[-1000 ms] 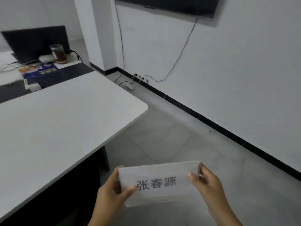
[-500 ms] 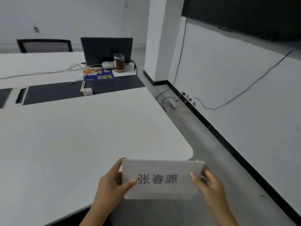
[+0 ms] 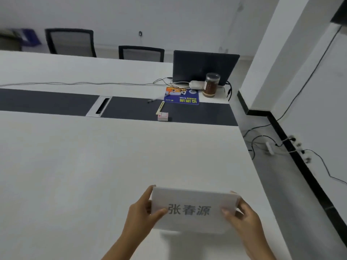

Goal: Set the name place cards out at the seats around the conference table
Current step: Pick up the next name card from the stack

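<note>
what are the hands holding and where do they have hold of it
A white name place card, held above the table: left hand grips its left end, right hand its right end.

Dim, flat, greyish indoor light; soft overall blur; wide-angle bending at the edges tilts the walls; a faint shadow lies on the white matte counter point(image 3: 93, 166) beneath the white printed place card point(image 3: 193, 209)

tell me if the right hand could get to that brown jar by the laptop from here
Probably not as things stand: the right hand is gripping the place card at the near edge, and the jar stands far across the table.
</note>
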Motion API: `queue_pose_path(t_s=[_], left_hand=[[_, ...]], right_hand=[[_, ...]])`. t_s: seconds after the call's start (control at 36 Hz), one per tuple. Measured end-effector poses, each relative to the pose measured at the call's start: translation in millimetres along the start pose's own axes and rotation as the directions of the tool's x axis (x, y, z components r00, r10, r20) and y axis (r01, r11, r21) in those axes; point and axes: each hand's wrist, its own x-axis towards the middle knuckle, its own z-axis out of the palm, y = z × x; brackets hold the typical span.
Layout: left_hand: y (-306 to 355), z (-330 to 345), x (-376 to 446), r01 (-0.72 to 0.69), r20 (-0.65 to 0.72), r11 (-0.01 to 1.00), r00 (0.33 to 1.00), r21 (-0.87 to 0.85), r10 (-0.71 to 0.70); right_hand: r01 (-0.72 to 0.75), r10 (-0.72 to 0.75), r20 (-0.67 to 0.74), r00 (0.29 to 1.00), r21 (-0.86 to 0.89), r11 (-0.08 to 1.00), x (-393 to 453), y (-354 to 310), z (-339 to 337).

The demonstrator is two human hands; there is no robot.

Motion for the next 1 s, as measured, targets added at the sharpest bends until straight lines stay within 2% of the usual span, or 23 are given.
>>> queue_pose_path(t_s=[0.28,0.36,0.42,0.47,0.53,0.58,0.69,0.81,0.92,1.0], left_hand=[[3,31,59,0.090,-0.044,0.994,0.995,-0.057,-0.093],[2,36,65,0.088,-0.063,0.995,0.994,-0.036,-0.090],[2,38,65,0.054,-0.099,0.998,0.994,0.031,-0.051],[0,38,65,-0.012,-0.153,0.998,0.988,0.069,0.022],[-1,37,67,-0.082,-0.217,0.994,0.972,0.070,0.095],[0,36,68,-0.094,-0.234,0.994,0.967,0.060,0.105],[4,34,67,-0.134,-0.237,0.990,0.961,0.042,0.140],[12,26,66,-0.205,-0.247,0.978,0.946,0.048,0.210],[27,7,62,-0.264,-0.267,0.964,0.930,-0.009,0.252],[32,-14,59,-0.271,-0.304,0.956,0.926,-0.115,0.225]], right_hand=[[0.024,-0.018,0.073,0.997,-0.078,0.997,85,-14,-14],[0.078,-0.068,0.079,0.995,-0.122,0.990,92,-15,-14],[0.166,-0.156,0.067,0.986,-0.206,0.964,92,-19,-14],[0.194,-0.177,0.083,0.981,-0.269,0.943,91,-25,-14],[0.209,-0.189,0.108,0.976,-0.213,0.954,92,-24,-17],[0.194,-0.177,0.115,0.977,-0.156,0.968,93,-19,-19],[0.182,-0.172,0.073,0.982,-0.161,0.970,89,-20,-18],[0.235,-0.230,0.047,0.972,-0.175,0.956,77,-36,-14],[0.313,-0.316,0.010,0.949,-0.167,0.935,61,-67,-3],[0.376,-0.380,0.012,0.925,-0.163,0.912,54,-87,12]])
